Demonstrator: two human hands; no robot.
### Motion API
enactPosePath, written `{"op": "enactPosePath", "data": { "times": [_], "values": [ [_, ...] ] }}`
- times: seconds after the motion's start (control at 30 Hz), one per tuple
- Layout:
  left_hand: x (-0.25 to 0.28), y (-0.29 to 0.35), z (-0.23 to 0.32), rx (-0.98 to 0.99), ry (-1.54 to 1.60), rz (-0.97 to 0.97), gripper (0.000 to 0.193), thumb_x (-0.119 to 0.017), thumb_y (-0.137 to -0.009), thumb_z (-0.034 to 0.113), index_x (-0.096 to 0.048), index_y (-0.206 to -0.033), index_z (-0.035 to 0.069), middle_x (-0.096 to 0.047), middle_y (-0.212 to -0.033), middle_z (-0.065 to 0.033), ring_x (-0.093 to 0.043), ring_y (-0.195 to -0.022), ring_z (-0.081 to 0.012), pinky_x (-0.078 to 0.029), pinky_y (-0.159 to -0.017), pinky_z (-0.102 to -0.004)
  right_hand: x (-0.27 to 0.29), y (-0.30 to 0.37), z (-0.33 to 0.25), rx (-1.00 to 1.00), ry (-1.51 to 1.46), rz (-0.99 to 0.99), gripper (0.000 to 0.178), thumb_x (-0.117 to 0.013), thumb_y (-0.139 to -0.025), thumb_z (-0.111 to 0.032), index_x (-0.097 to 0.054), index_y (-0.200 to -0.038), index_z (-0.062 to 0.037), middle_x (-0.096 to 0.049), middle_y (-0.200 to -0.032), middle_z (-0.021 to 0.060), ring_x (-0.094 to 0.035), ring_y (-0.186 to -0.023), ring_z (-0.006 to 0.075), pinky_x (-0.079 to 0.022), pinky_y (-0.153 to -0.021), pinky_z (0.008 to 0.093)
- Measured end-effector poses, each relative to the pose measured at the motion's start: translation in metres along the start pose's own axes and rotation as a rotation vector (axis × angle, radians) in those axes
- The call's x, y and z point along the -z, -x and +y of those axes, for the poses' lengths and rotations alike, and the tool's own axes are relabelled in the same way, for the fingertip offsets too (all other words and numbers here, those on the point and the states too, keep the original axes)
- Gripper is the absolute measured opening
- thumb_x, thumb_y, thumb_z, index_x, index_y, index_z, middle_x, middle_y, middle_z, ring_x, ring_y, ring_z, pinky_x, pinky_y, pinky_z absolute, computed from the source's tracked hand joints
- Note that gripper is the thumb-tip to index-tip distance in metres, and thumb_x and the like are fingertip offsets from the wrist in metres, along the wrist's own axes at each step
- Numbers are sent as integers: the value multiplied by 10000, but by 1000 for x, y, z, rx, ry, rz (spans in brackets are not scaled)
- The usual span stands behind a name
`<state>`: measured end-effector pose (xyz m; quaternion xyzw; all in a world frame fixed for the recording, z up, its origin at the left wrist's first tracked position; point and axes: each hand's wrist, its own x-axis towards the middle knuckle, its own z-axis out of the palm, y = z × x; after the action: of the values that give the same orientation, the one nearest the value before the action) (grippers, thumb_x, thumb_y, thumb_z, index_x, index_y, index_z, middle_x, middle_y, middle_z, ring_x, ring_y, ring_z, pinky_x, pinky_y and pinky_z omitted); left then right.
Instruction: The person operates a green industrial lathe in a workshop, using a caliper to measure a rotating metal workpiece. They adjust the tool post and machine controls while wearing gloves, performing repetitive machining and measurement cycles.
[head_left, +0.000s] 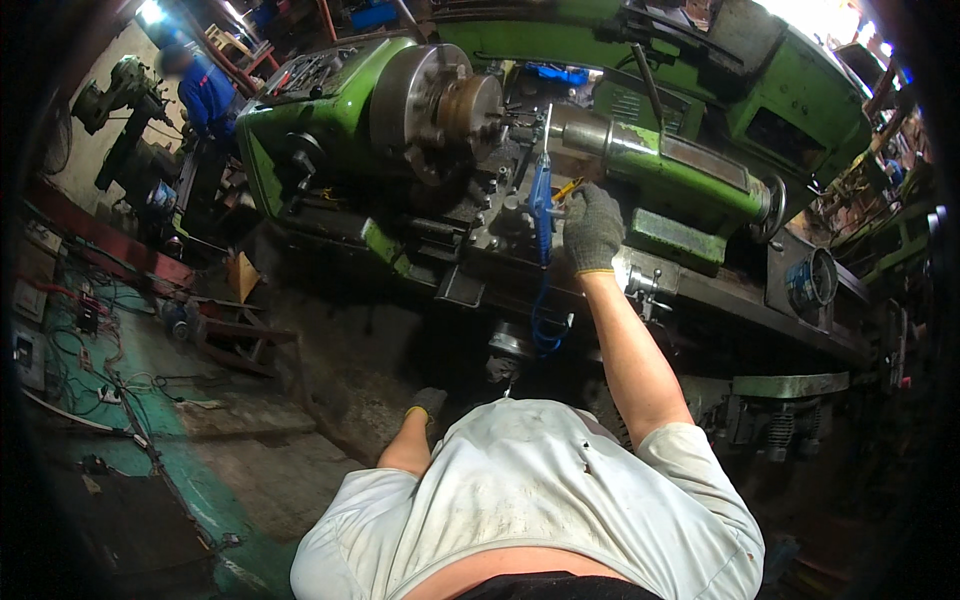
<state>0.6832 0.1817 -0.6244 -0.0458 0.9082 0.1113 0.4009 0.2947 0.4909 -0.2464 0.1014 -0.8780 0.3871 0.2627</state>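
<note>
My right hand (595, 228), in a grey knit glove, is closed at the lathe's carriage, below the tailstock (625, 145). Its fingers curl away from view, and what they grip is hidden. Just left of it, a blue air blow gun (541, 205) with a long metal nozzle stands upright, its blue hose hanging down. A yellow-and-black tool (569, 188) lies by the fingertips. Further left, the chuck (415, 110) carries a round brownish workpiece (470, 110). My left hand (428, 402), also gloved, hangs low beside my shirt; its fingers are too dark to make out.
The green lathe headstock (335, 110) spans the upper left, and a tailstock handwheel (773, 207) is at the right. A metal bucket (811, 278) hangs near the right end. Cables (125, 385) trail over the left floor. A person in blue (205, 95) stands far left.
</note>
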Motion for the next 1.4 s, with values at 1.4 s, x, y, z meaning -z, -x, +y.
{"op": "enactPosePath", "data": {
  "times": [1.4],
  "values": [
    [15,-1,33,25,-8,36,380,-459,-1075,316,-724,-1273,128,-695,-1347,-205,-665,-1250,-402,-527,-1057,-544,-1,-1,12,152,-64,62,120,-606,-941,-176,-701,-974,-109,-700,-957,130,-650,-959,377,-503,-845,496]
  ]
}}
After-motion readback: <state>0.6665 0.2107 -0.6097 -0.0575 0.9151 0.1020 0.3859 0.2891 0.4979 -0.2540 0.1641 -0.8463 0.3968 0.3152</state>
